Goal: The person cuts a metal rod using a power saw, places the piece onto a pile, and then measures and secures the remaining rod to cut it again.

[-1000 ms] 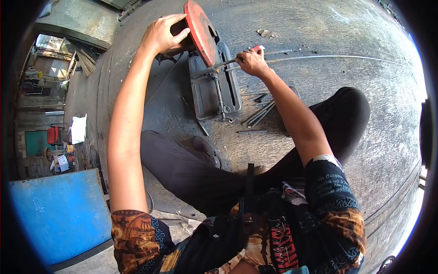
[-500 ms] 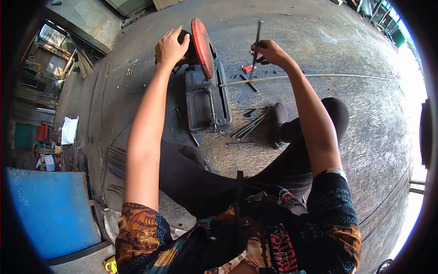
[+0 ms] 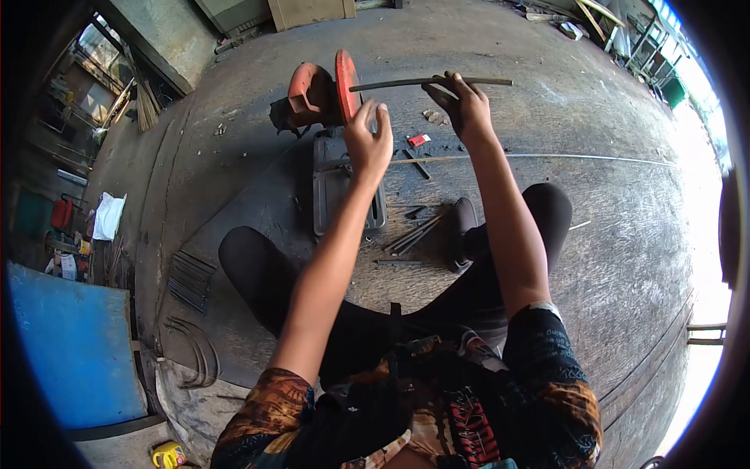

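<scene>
A dark metal rod (image 3: 406, 83) is level in the air, gripped near its middle by the fingers of my right hand (image 3: 469, 109). My left hand (image 3: 369, 141) is raised just below the rod's left end, fingers apart, with nothing visible in it. Right beside that hand stands the chop saw, showing its red blade guard (image 3: 344, 78) edge-on. To the left of the guard is the saw's red handle (image 3: 303, 84). Its grey metal base (image 3: 326, 207) sits on the floor, partly hidden behind my left wrist.
Cut rods (image 3: 414, 234) lie by my right shoe (image 3: 465, 223). A long thin bar (image 3: 562, 155) stretches right from the saw. A red packet (image 3: 419, 141) lies beyond it. More rods (image 3: 190, 281) are at left, near curved rods (image 3: 199, 352) and a blue panel (image 3: 70, 352).
My left hand has left the saw's handle and moved right, close to the rod. In my right hand the rod has turned from upright to level. The saw's handle now shows.
</scene>
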The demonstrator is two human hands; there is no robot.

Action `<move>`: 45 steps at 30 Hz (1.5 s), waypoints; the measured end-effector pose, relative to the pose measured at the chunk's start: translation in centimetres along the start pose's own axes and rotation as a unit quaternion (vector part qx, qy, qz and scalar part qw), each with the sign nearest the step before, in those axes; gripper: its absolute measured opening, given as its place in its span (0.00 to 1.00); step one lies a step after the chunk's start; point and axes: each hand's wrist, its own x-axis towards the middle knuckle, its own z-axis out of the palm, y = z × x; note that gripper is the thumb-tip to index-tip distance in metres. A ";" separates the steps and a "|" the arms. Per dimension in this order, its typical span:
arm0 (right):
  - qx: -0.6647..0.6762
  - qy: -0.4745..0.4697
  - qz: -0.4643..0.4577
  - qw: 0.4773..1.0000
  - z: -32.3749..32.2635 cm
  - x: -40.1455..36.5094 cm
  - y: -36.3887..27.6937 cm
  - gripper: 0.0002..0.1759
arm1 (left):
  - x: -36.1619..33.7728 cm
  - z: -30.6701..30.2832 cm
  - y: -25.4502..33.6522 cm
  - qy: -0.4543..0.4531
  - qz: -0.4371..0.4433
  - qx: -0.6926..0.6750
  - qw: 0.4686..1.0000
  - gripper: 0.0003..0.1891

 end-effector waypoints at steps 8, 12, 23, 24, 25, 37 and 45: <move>0.134 -0.025 0.056 0.989 0.6 -0.4 1.1 0.14 | 1.2 1.5 1.0 0.015 -0.311 -0.495 0.811 0.27; 0.161 -0.020 0.076 0.984 1.2 -1.0 1.3 0.14 | 2.8 2.3 2.1 0.057 -0.329 -0.560 0.758 0.30; 0.258 0.029 0.129 0.957 0.5 -0.4 3.6 0.11 | 2.0 2.6 4.4 0.053 -0.267 -0.541 0.796 0.19; 0.258 0.028 0.130 0.957 0.4 -0.4 3.8 0.11 | 1.9 2.6 4.5 0.055 -0.266 -0.541 0.796 0.19; 0.259 0.036 0.137 0.956 0.5 -0.3 4.1 0.11 | 1.8 2.5 4.6 0.050 -0.264 -0.529 0.805 0.20; 0.193 -0.011 0.087 0.977 2.8 -1.4 3.9 0.13 | 3.2 0.4 4.7 0.115 -0.327 -0.516 0.784 0.14; -0.025 -0.112 -0.033 0.993 9.8 -4.8 3.0 0.20 | 5.7 -6.7 2.3 0.107 -0.384 -0.637 0.660 0.17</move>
